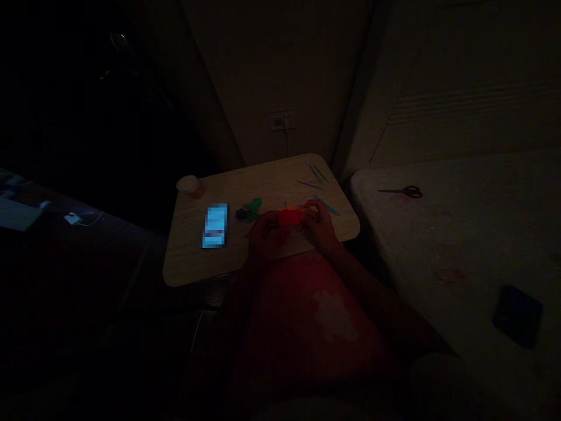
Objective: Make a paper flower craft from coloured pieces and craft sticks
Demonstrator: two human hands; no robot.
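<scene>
In the dim light a small bright red flat piece (290, 217), perhaps paper or clay, is stretched between my two hands above the near edge of the small table (188, 266). My left hand (262, 231) pinches its left end, and the fingers of my right hand (319, 228) are closed on its right end. Just behind it shows a bit of orange-yellow material (288, 204), partly hidden. Under the hands lies more red material (283, 235), too dark to make out. Left of my left hand are a green leaf-shaped piece (253, 204) and a dark purple piece (241, 214).
A phone with a lit screen (214, 225) lies on the table's left side, near a lidded tub (189, 186). Several thin blue strips (328, 206) are at the right. Scissors (401, 191) and a dark blue object (518, 316) rest on the pale surface beyond.
</scene>
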